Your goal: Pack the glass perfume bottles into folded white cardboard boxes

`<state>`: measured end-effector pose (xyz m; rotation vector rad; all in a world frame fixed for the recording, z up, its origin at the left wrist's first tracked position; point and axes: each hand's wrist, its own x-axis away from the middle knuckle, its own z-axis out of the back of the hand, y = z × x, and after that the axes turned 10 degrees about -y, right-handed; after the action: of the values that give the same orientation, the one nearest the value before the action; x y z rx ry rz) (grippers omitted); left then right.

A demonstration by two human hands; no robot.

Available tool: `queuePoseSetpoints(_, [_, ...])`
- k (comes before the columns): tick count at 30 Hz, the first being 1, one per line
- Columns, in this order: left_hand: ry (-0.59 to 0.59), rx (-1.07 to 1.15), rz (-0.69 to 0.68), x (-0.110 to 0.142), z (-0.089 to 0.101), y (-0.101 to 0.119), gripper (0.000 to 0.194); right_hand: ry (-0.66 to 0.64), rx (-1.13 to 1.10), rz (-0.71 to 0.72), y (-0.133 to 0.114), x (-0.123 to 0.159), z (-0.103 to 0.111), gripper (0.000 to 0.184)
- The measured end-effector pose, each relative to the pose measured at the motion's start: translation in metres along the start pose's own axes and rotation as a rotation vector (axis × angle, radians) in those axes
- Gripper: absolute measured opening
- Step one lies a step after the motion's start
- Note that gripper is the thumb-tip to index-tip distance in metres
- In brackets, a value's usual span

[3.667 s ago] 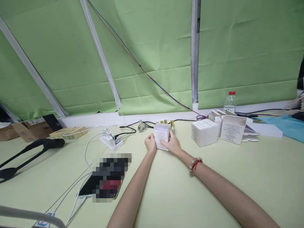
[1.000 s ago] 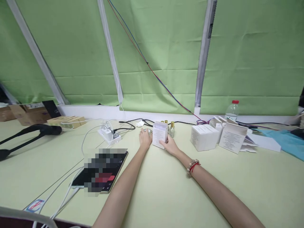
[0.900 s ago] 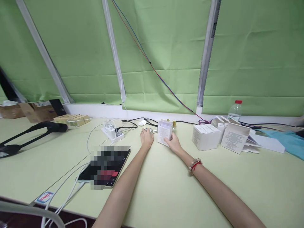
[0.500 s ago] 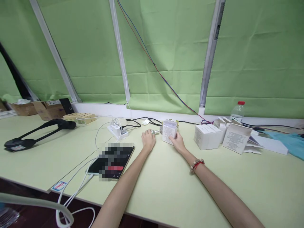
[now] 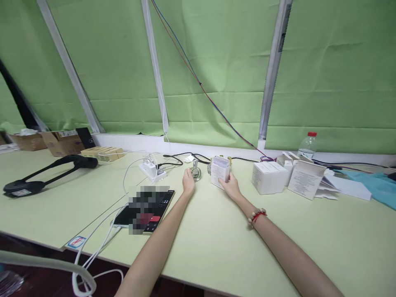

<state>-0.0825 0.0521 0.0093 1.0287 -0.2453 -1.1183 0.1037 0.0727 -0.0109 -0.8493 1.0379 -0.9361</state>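
My left hand [image 5: 188, 181] is closed round the side of a small round glass bottle [image 5: 196, 173] with a silvery neck, which looks like a perfume bottle. The bottle is upright at the table's middle. To its right, my right hand [image 5: 231, 186] grips a small white printed box [image 5: 219, 173] by its lower right side. That box stands upright with its top flaps raised; its inside cannot be seen. Partly hidden behind it are one or more glass items with yellowish tops [image 5: 229, 158].
White boxes [image 5: 268, 178], an opened carton [image 5: 305, 179] and a red-capped water bottle [image 5: 307, 146] stand to the right. On the left lie a tablet-like device [image 5: 154, 210], a white power strip [image 5: 153, 171] with cables, and a black headset-like device [image 5: 49, 175].
The glass bottle has turned from lying sideways, neck to the right, to standing upright in my left hand. That hand has shifted slightly left. My right hand and the box have barely moved.
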Motion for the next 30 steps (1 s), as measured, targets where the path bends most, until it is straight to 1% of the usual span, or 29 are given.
queuePoseSetpoints(2, [0.001,0.008,0.017,0.0,0.001,-0.002,0.043,0.0,0.01,0.0,0.0,0.0,0.0,0.046])
queuePoseSetpoints(5, [-0.035,-0.013,0.014,0.003,0.001,0.0,0.039,-0.003,0.02,0.009,0.0,0.0,0.0,0.043])
queuePoseSetpoints(7, [-0.081,-0.043,-0.045,0.006,0.0,0.002,0.035,-0.007,0.021,0.012,0.0,0.0,0.0,0.042])
queuePoseSetpoints(9, [-0.112,-0.076,-0.142,0.009,-0.002,0.004,0.034,-0.013,0.019,0.016,0.001,0.0,0.0,0.042])
queuePoseSetpoints(12, [-0.114,-0.125,-0.236,0.01,-0.004,0.005,0.033,-0.007,0.014,0.018,0.002,-0.001,0.0,0.044])
queuePoseSetpoints(15, [-0.115,-0.152,-0.252,0.009,-0.005,0.003,0.036,-0.006,0.027,0.009,0.004,-0.001,-0.001,0.044])
queuePoseSetpoints(19, [-0.178,-0.149,-0.308,0.005,-0.008,-0.001,0.039,-0.006,0.039,0.016,0.005,-0.001,-0.002,0.043])
queuePoseSetpoints(25, [-0.189,-0.096,-0.336,0.003,-0.01,-0.004,0.037,-0.012,0.01,0.053,0.007,-0.001,-0.003,0.045])
queuePoseSetpoints(30, [-0.205,-0.051,-0.358,0.002,-0.011,-0.006,0.037,-0.006,0.018,0.045,0.008,-0.001,-0.002,0.045])
